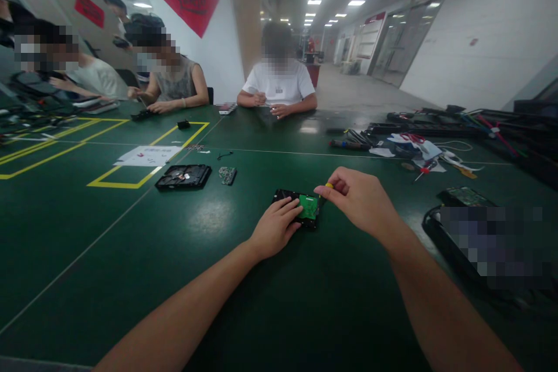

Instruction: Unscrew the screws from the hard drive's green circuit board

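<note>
A black hard drive (311, 223) with a green circuit board (308, 207) lies flat on the green table. Across its left part rests my left hand (276, 224), fingers over the top and thumb along the near edge, holding it down. My right hand (355, 195) is closed in a pinch around the yellow handle of a small screwdriver (330, 185). The tool points down at the drive's right edge; its tip is too small to make out.
Left of centre lie an opened black drive casing (183, 176), a small part with a board (227, 175) and a white paper (148, 156). Tools and cables (353, 142) lie at right, near a black device (453, 244). Across the table sits a person in white (279, 84).
</note>
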`<move>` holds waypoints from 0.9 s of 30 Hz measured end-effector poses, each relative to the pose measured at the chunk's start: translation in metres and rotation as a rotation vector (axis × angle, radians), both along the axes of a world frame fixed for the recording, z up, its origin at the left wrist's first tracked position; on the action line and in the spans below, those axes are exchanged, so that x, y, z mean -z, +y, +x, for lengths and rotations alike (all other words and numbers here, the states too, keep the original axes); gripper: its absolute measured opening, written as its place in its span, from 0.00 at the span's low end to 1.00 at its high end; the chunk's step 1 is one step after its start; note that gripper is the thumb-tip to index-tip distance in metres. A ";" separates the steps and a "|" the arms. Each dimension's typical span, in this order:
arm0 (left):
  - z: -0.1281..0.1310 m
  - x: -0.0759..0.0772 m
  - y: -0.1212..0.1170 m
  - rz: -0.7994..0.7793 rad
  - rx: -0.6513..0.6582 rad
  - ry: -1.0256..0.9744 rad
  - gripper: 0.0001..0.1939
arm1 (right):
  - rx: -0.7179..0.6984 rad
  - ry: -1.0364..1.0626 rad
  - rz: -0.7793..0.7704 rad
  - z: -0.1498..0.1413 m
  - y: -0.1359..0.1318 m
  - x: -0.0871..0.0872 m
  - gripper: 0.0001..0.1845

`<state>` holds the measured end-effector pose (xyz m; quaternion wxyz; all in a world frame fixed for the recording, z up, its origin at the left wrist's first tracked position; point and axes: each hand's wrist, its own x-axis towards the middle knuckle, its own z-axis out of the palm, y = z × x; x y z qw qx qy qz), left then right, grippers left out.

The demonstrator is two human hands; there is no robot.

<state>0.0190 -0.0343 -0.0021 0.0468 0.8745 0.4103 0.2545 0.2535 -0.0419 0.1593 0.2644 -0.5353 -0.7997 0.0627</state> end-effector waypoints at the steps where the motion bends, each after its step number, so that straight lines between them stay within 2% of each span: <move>1: 0.000 0.000 0.000 0.000 -0.001 0.001 0.24 | 0.009 -0.010 0.010 0.000 0.000 0.001 0.18; 5: 0.001 -0.003 -0.001 -0.004 0.005 0.004 0.23 | -0.104 0.002 0.057 0.001 0.002 0.002 0.10; 8: 0.001 -0.004 -0.002 -0.006 0.003 -0.002 0.23 | -0.161 0.051 0.045 0.002 0.004 0.005 0.17; 11: 0.001 -0.004 -0.002 -0.011 0.004 -0.012 0.23 | -0.128 0.060 0.077 0.001 0.005 0.006 0.18; 14: 0.001 -0.004 -0.002 -0.013 0.008 -0.013 0.23 | -0.122 0.057 0.092 -0.001 0.005 0.005 0.15; 19: 0.001 -0.004 -0.001 -0.019 0.006 -0.007 0.23 | -0.174 0.034 0.028 -0.003 0.002 0.002 0.13; 24: 0.000 -0.004 -0.002 -0.012 0.009 -0.004 0.23 | -0.047 0.051 0.037 -0.004 0.001 0.004 0.08; 27: 0.000 -0.005 -0.002 -0.011 0.008 0.003 0.23 | -0.063 0.041 0.055 -0.001 0.002 0.004 0.06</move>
